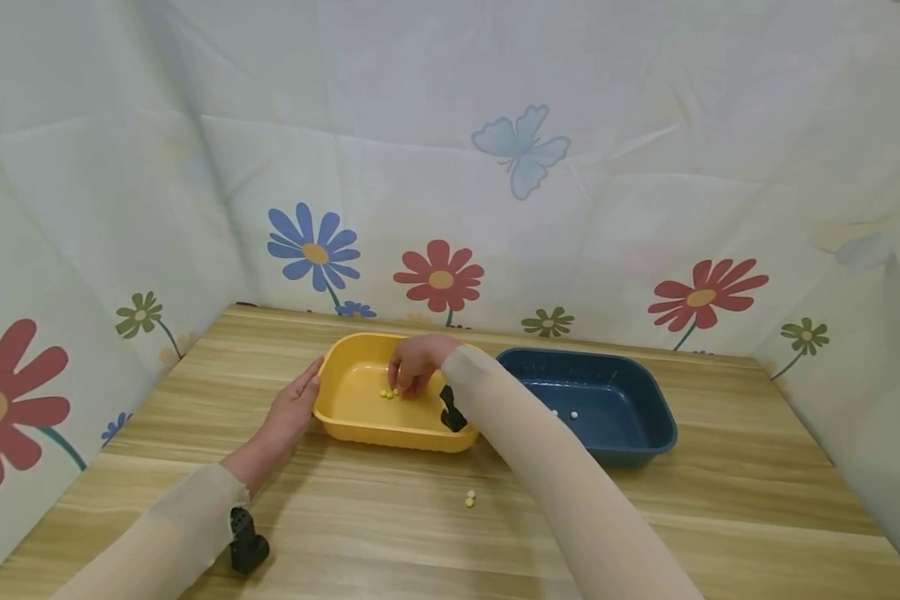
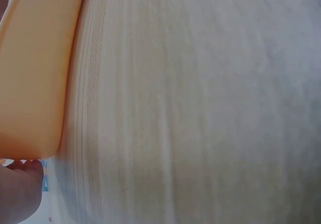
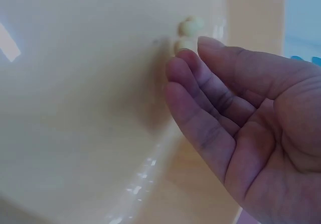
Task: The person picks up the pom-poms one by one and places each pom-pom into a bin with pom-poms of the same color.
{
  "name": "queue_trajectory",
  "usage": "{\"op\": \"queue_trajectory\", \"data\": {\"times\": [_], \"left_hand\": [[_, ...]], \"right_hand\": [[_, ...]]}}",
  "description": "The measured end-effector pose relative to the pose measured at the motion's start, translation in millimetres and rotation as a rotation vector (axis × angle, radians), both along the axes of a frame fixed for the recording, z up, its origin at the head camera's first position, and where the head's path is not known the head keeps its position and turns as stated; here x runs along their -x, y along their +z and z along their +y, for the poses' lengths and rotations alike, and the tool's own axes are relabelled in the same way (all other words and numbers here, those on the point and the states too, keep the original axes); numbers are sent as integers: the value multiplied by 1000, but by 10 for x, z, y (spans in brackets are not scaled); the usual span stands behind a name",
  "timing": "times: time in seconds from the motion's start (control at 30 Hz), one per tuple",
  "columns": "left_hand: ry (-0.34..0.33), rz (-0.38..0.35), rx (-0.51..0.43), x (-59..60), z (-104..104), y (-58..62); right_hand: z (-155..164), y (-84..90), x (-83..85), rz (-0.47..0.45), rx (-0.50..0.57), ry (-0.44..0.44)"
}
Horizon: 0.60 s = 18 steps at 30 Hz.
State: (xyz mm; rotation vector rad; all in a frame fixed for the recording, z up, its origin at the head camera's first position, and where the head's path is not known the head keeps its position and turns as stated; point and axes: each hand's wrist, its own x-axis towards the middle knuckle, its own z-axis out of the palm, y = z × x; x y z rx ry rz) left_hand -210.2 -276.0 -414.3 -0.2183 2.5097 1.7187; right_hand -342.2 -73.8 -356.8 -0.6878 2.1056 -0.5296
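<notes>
A yellow tray (image 1: 360, 429) stands on the wooden table, with a few small yellow beads (image 1: 387, 393) on its floor. My right hand (image 1: 405, 385) reaches down into it, fingers relaxed and holding nothing. In the right wrist view the fingertips (image 3: 183, 66) hover just beside two yellow beads (image 3: 189, 28) on the tray floor (image 3: 90, 108). My left hand (image 1: 309, 390) rests with straight fingers against the tray's left wall. The left wrist view shows only that yellow wall (image 2: 30, 73), a bit of finger (image 2: 20, 194) and table surface (image 2: 200, 108).
A dark blue tray (image 1: 645, 442) sits right of the yellow one, with two white beads (image 1: 573, 414) inside. Two yellow beads (image 1: 469, 498) lie loose on the table in front of the trays. Flowered cloth walls enclose the table on three sides.
</notes>
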Motion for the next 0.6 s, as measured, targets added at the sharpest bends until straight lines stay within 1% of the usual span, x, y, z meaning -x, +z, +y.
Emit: {"op": "queue_trajectory", "data": {"times": [0.17,0.33,0.43,0.6], "left_hand": [[-1,-2,6,1,-1,-2],[4,-1,4,-1,-2,4],[1,0,3,3,-2,5],[3,-9,13,5,7,-2]], "right_hand": [[30,160,-14,85,72,8],[66,355,-70,178,146,44],[104,429,-118,195,174,58],[222,505,-218,221,212,84]]}}
